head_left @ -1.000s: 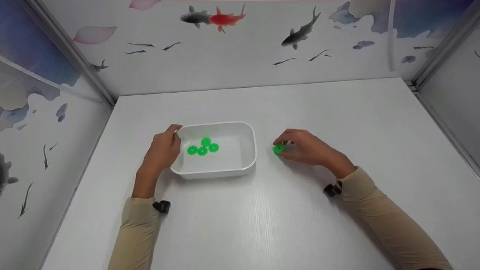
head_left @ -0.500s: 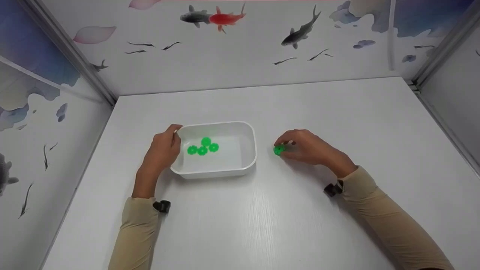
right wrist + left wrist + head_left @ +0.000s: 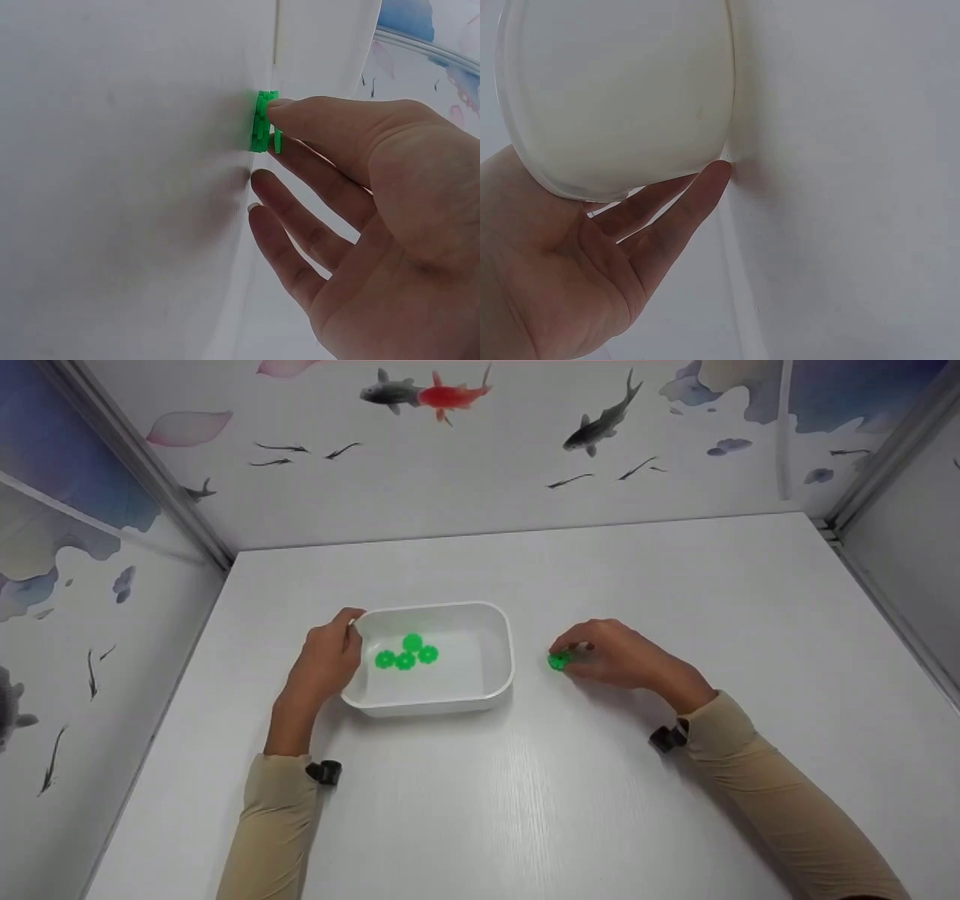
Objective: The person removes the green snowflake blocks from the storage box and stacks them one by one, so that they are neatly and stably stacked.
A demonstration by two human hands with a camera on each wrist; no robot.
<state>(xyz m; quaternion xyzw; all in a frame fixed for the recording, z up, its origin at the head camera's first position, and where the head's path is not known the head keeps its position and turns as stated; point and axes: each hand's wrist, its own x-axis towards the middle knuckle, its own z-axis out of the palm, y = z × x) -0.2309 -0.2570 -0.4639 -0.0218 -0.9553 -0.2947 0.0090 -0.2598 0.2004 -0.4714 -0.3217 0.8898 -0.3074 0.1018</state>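
In the head view, a white plastic tub [image 3: 420, 709] stands left of the middle of the table. Several flat green flower-shaped discs [image 3: 405, 661] lie together on its floor. My left hand [image 3: 324, 660] holds the tub's left end, its fingers along the outer wall in the left wrist view. To the right of the tub, my right hand [image 3: 611, 654] pinches green flower-shaped discs [image 3: 262, 124] at the tabletop. The right wrist view shows layers of them stacked, with one thin piece slightly apart under the thumb. The other right fingers point toward the table.
The white table [image 3: 480, 817] reaches back to a wall panel [image 3: 480, 472] printed with fish. Side panels stand at left and right. A small black wrist camera [image 3: 325, 772] sits at the left cuff, another black camera [image 3: 666, 739] at the right.
My right hand has shifted very slightly to the right with the green discs, its fingers a little lower over them. The left hand and the tub have stayed in place.
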